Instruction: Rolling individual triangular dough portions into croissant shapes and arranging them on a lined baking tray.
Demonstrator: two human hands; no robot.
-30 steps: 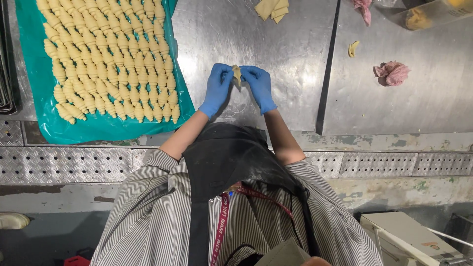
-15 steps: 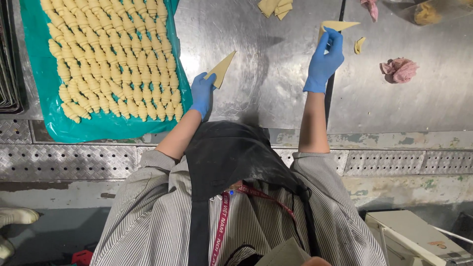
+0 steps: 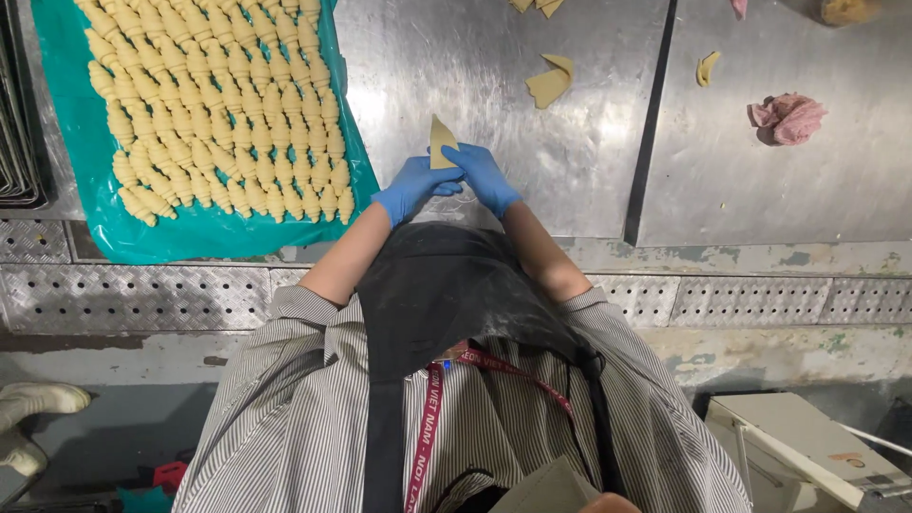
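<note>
Both my hands wear blue gloves and meet over the steel table (image 3: 570, 171). My left hand (image 3: 410, 187) and my right hand (image 3: 481, 174) together pinch the wide end of a pale triangle of dough (image 3: 441, 141), whose tip points away from me. To the left lies a teal plastic sheet (image 3: 190, 233) covered with several rows of rolled dough pieces (image 3: 218, 104). More cut dough triangles (image 3: 550, 83) lie on the table beyond my hands.
A pink crumpled cloth (image 3: 787, 117) and a small dough scrap (image 3: 706, 67) lie at the right. Further dough pieces (image 3: 534, 5) sit at the top edge. A seam (image 3: 651, 123) splits the tabletop. Stacked trays (image 3: 14, 123) stand at far left.
A second ago both hands held a rolled piece. Then they spread apart, the left with a dough triangle, the right reaching to the far pile. Now they are together again on a flat triangle.
</note>
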